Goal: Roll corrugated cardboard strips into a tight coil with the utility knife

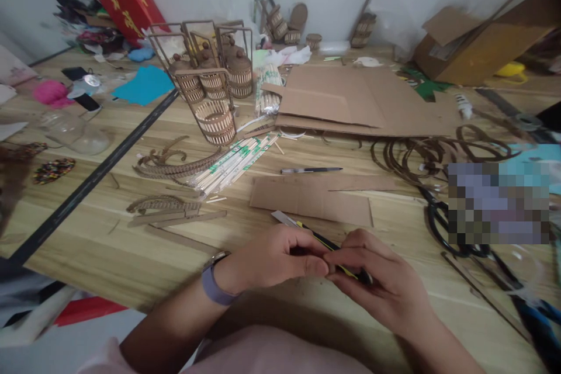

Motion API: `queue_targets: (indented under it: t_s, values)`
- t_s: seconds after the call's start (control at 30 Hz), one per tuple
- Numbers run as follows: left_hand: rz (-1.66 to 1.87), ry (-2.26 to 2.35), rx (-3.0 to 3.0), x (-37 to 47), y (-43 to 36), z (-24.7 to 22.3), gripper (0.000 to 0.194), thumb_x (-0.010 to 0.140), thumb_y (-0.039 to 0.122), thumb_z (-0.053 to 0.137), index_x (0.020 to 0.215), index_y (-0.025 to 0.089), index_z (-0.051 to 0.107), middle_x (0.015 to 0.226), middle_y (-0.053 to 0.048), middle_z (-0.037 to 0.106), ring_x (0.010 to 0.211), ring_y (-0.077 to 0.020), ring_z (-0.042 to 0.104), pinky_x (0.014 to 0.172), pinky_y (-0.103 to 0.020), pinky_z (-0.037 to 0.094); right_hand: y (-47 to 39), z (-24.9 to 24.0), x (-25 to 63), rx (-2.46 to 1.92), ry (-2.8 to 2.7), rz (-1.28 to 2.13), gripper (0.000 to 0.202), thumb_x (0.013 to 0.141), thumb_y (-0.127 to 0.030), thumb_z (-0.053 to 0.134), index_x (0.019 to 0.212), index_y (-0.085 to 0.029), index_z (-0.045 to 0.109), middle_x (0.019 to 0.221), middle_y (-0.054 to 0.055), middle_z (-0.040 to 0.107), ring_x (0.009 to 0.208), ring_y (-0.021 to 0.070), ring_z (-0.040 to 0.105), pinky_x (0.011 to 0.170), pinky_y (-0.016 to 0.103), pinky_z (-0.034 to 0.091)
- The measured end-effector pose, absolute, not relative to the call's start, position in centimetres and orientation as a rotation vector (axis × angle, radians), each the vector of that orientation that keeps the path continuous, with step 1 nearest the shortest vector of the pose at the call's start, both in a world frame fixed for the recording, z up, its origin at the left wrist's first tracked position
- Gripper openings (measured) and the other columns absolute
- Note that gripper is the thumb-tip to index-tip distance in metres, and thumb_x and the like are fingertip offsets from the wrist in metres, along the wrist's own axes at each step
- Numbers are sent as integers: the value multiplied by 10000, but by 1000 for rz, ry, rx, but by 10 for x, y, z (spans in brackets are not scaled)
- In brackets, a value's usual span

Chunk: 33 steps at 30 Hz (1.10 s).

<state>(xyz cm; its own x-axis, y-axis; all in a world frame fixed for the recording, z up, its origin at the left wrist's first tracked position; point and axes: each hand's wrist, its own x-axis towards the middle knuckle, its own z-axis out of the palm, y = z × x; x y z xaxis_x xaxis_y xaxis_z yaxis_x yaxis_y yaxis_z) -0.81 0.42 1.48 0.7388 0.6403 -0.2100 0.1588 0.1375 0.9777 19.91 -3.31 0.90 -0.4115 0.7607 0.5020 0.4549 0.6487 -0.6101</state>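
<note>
Meeting at the lower middle of the frame, the left hand and the right hand are held together above the tabletop. The knife is grasped by the right fingers, its blade pointed up and left. The left fingers are curled beside it, thumb against the right fingertips; whether anything is gripped by them cannot be told, since a small brown bit there is mostly hidden.

The step in hand is judged to be close fingertip work with the knife held. For the next move, the blade should be kept clear of the left fingers and a firm hold secured.

Just beyond the blade, a card strip is seen at the centre, with a pen behind it. Farther off, a basket is seen left of centre, and cardboard is laid at the upper right.
</note>
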Motion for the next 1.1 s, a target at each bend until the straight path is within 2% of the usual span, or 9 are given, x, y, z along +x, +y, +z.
queue_targets:
  t_s: [0.23,0.5,0.67,0.83,1.1]
  values:
    - [440,719,1364,-5,0,11,340,827,479,668,883,147,714,767,-14,632,693,-135,510,627,-243,382,-34,4,197,-949,-1958,539,148,834,-178,686,950,-266,710,716,0,639,615,139,637,524,235,528]
    - [512,806,1432,-5,-2,9,354,855,489,646,825,137,666,697,8,571,635,-115,465,565,-227,331,-34,4,195,-1006,-1968,482,278,847,-175,667,1108,-269,669,705,-9,607,579,129,604,512,226,526]
    - [512,883,1478,-3,-3,9,376,853,514,637,784,145,635,673,21,553,628,-113,455,558,-229,317,-33,1,198,-983,-2052,473,210,869,-185,648,1060,-262,690,779,25,664,675,155,660,555,238,557]
    - [483,873,1432,-2,-3,10,415,805,555,681,764,145,635,668,22,565,620,-114,459,541,-232,306,-33,1,196,-957,-2075,452,140,907,-185,606,1003,-249,687,763,21,642,671,140,652,555,222,551]
    - [411,653,1311,-6,3,12,412,787,555,704,861,149,712,774,-7,640,716,-137,516,660,-251,383,-36,6,194,-950,-1976,617,30,891,-230,651,899,-246,676,689,-15,576,595,113,585,496,199,495]
